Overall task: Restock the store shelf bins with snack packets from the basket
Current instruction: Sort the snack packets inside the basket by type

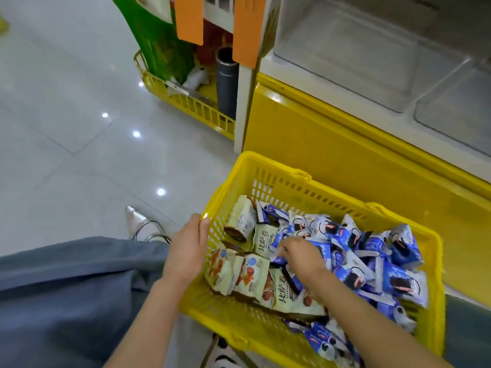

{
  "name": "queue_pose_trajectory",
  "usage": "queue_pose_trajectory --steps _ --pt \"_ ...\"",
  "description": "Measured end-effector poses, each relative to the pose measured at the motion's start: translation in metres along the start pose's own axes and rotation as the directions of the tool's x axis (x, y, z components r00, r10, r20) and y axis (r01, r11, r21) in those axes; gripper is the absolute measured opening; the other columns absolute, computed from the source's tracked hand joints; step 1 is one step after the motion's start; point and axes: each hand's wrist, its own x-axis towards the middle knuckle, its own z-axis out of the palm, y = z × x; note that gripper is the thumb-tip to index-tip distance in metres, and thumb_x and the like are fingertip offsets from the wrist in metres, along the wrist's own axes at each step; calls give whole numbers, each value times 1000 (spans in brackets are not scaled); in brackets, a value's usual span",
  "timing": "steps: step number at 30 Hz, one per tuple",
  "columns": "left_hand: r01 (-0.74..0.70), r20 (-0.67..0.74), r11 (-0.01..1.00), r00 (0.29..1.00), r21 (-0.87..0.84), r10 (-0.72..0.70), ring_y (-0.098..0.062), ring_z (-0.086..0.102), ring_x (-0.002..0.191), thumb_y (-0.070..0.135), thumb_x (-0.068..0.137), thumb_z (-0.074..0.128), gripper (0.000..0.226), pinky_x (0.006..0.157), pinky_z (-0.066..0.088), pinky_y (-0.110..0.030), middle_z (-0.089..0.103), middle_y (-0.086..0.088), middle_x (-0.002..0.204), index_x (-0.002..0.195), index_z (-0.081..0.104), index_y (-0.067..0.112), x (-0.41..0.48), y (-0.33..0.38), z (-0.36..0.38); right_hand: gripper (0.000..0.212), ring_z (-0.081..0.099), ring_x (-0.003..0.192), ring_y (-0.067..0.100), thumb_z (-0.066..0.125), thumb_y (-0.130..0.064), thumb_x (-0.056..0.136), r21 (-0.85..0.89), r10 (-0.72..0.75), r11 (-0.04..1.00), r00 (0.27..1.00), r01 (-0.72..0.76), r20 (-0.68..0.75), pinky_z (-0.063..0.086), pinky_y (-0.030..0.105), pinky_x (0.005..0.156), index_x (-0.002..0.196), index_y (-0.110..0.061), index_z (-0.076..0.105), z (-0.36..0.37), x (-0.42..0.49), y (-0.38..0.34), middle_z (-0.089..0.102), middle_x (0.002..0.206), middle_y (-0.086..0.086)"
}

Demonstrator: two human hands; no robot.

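Note:
A yellow plastic basket [279,179] stands in front of me on the floor, holding several cream-coloured snack packets [249,274] on its left side and several blue-and-white packets [372,266] on its right. My left hand [186,251] grips the basket's left rim, thumb over the edge. My right hand [300,256] is down inside the basket with curled fingers on the blue packets near the middle; the fingertips are hidden among them. Clear plastic shelf bins [372,57] sit at the upper right and look empty.
The shelf has a yellow base [332,144] right behind the basket. A second yellow basket [191,102] with a green bag and a grey tube stands at the shelf's end. Orange tags [247,27] hang above. Glossy tiled floor [66,128] spreads to the left; my grey-trousered knee [66,288] is below.

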Motion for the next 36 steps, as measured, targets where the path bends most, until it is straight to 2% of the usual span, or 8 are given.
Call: queue_pose_trajectory --steps 4,8,13,19,23,26,31,36 --pt "-12 -70 997 997 74 17 -26 54 88 32 99 31 27 69 36 -33 55 -4 93 104 50 13 -2 11 1 21 61 71 10 52 -30 95 368 61 929 961 44 -270 43 23 60 99 -17 67 -37 -20 4 68 88 -7" --pt "-113 -128 990 984 84 123 -28 47 111 17 96 42 35 95 38 -38 46 -14 123 128 45 5 2 40 7 16 41 42 6 52 -30 93 543 172 833 882 108 -439 29 15 43 93 -18 63 -79 -44 22 56 57 -1" --pt "-407 46 908 913 100 404 -21 43 121 18 97 41 36 103 33 -31 46 -7 131 133 44 12 24 91 32 18 50 52 27 50 -28 95 505 310 861 845 -55 -436 36 34 51 89 -16 62 -107 -68 81 60 63 16" --pt "-625 318 760 768 178 556 -21 17 142 27 100 31 45 113 6 -30 24 -5 153 145 26 19 58 151 90 15 53 55 24 54 -19 95 411 439 867 821 -281 -366 36 21 47 97 -9 65 -101 -77 136 65 72 11" --pt "-672 439 672 729 311 526 -22 9 144 29 100 28 43 110 -6 -30 26 -4 152 142 31 19 66 161 111 18 62 87 29 51 -12 95 358 483 864 784 -354 -390 46 33 74 107 -6 63 -102 -81 136 67 103 12" --pt "-656 314 736 743 168 591 -20 21 140 25 99 33 39 112 6 -29 35 0 146 136 40 18 51 146 110 23 53 107 27 48 -6 95 204 305 952 778 -229 -549 41 34 90 113 -6 62 -101 -87 115 61 111 10" --pt "-494 365 861 829 123 424 -15 50 106 20 96 44 31 91 40 -25 46 0 121 127 47 18 4 77 108 25 58 101 18 41 -15 99 339 -29 935 972 108 -231 46 27 82 120 -13 56 -54 -84 42 58 118 2" --pt "-166 622 963 783 213 -2 -19 41 126 22 93 53 52 103 33 -28 35 -2 138 141 32 14 -24 29 123 37 49 117 23 41 -7 96 345 -8 938 996 -22 85 42 35 96 133 -13 43 13 -65 11 42 136 6"
